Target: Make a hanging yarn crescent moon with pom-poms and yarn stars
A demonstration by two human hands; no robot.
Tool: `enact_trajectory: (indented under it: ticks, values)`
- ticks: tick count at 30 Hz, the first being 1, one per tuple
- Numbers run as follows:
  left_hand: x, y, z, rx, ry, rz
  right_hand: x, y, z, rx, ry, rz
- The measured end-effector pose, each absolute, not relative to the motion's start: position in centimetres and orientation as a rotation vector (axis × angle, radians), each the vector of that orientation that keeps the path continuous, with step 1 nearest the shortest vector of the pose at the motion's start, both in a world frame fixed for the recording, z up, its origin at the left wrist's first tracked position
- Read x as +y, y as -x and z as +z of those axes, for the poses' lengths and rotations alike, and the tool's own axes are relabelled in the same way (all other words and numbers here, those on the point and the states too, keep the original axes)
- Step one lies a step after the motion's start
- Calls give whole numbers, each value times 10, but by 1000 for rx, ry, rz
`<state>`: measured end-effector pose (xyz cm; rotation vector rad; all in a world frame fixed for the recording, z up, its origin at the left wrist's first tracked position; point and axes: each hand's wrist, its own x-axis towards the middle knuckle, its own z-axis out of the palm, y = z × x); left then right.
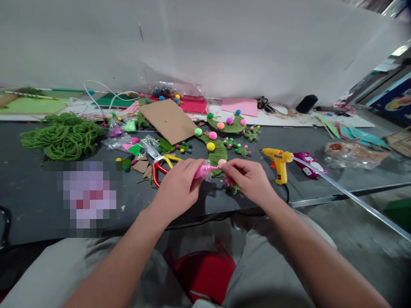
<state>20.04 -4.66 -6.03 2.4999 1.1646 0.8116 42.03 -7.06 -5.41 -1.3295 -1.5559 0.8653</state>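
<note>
My left hand is closed around a small clear plastic bag with pink material in it. My right hand pinches at the pink tip sticking out on the right, so both hands meet at this bag. Just behind the fingers lies a green yarn-wrapped crescent with pom-poms, a peach one near my right fingertips. A second green crescent with pom-poms lies farther back. Scissors with red and yellow handles rest beside my left hand, partly covered by it.
Green yarn is heaped at the left, near a blurred-out patch. A cardboard sheet lies behind the scissors. On the right are a yellow glue gun with a long clear glue stick, a purple object and a plastic-wrapped bundle.
</note>
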Motion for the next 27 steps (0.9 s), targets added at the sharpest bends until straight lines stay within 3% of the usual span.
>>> enact_trajectory:
  ticks: [9, 15, 27]
  values:
    - [-47, -201, -60, 1155, -2505, 813, -70, -420, -54, -1597, 1238, 950]
    - [-47, -201, -61, 1147, -2497, 820, -72, -415, -52, -1692, 1214, 727]
    - [-50, -207, -66, 1051, -2265, 925, -73, -405, -61, -1823, 1093, 631]
